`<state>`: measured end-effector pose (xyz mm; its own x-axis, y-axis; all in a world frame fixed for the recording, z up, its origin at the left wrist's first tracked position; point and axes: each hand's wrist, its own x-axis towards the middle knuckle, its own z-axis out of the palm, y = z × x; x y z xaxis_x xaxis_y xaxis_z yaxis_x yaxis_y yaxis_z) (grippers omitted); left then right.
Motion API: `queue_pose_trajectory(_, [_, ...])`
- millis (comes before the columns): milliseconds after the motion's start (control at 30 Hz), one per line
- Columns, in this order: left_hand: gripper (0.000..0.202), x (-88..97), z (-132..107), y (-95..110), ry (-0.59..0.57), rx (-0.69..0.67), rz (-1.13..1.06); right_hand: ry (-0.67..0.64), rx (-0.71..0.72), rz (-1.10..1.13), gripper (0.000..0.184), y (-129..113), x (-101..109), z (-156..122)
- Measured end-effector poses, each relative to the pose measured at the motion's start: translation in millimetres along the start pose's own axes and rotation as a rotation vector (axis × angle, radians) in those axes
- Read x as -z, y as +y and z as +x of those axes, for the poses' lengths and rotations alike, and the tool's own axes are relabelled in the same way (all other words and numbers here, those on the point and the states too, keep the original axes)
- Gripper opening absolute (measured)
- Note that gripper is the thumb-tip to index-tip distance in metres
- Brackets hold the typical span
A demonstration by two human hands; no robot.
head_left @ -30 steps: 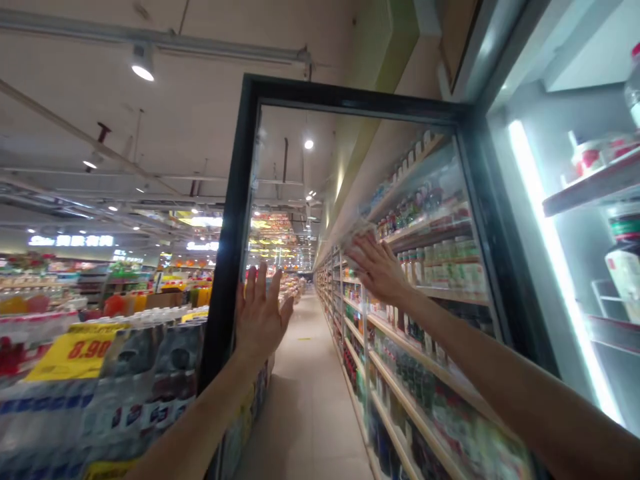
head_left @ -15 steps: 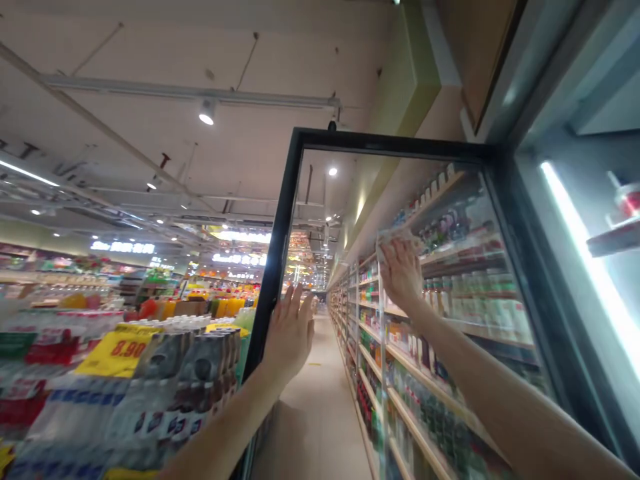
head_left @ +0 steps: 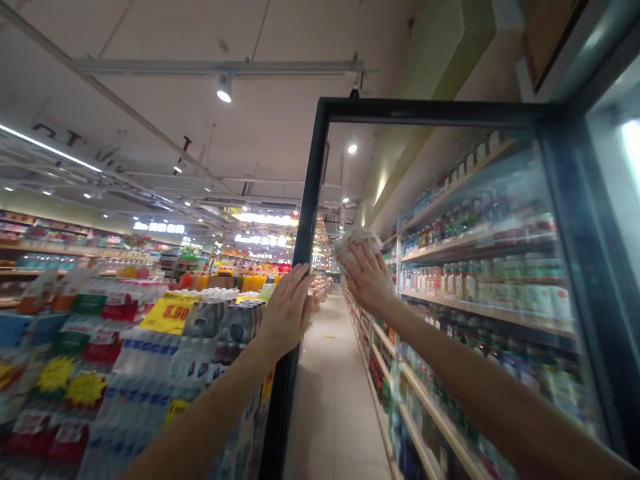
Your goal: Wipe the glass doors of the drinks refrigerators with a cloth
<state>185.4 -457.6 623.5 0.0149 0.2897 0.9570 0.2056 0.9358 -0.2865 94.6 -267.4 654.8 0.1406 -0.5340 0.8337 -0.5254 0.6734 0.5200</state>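
A dark-framed glass door [head_left: 435, 112] stands swung out in front of me. My left hand [head_left: 286, 310] rests on its left upright, fingers stretched and lying along the frame; the thumb is not clearly visible. My right hand [head_left: 369, 279] presses a crumpled, pale cloth [head_left: 357, 241] against the glass near that upright, with its fingers spread over the cloth. The palm side and part of the cloth are hidden.
Shelves of bottles [head_left: 470, 280] show through the glass on the right. Shrink-wrapped drink packs [head_left: 145, 373] with a yellow price sign [head_left: 167, 313] are stacked on the left. An aisle floor [head_left: 325, 387] runs ahead. A bright cabinet light [head_left: 633, 147] shows at the far right.
My right hand and the cloth have moved left across the glass, closer to the left upright. My left hand stays at the frame. The view has shifted, so the door appears further right.
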Motion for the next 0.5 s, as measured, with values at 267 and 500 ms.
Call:
queue_pose_trajectory(267, [0.037,-12.7,-25,11,-0.058,0.042,0.004,-0.305,0.525,0.337,0.045,-87,-12,-139])
queue_pose_trajectory(500, [0.047,-25.3,-51,34,-0.125,-0.035,0.086,-0.144,0.517,0.28,0.037,-111,-18,-194])
